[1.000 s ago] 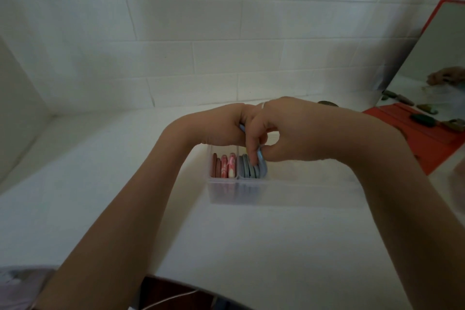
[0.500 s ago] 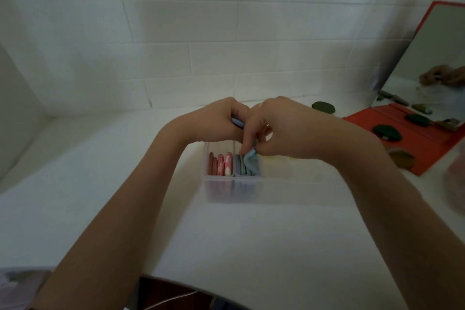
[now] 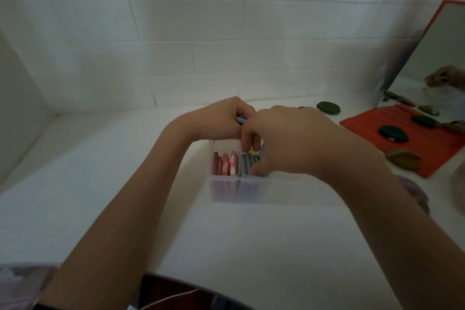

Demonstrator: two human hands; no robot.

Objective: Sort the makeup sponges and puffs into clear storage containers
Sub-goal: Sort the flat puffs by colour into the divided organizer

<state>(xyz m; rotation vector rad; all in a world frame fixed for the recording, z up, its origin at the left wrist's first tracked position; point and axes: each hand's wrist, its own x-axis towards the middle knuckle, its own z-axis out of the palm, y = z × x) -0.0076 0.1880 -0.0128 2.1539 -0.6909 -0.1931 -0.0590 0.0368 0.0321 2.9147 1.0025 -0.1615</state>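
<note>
A clear divided container [image 3: 239, 190] stands on the white counter. Its left compartment holds pink and red puffs [image 3: 225, 164] on edge. In the compartment beside it stand blue-grey puffs [image 3: 247, 163]. My left hand [image 3: 221, 121] hovers over the container's far end and grips a few blue puffs [image 3: 240, 120], mostly hidden in its fingers. My right hand [image 3: 284, 138] reaches down into the blue compartment, fingers and thumb curled round a pale blue puff [image 3: 263, 152] that is pushed in among the others.
A red mirror stand [image 3: 372, 131] lies at the right with dark green puffs [image 3: 393, 133] and an olive puff [image 3: 405, 160] on it. Another green puff [image 3: 328, 107] lies on the counter by the tiled wall. A purple item [image 3: 412, 190] sits behind my right forearm.
My right hand has lowered the pale blue puff from above the row down into the blue compartment. My left hand has stayed in place with its puffs.
</note>
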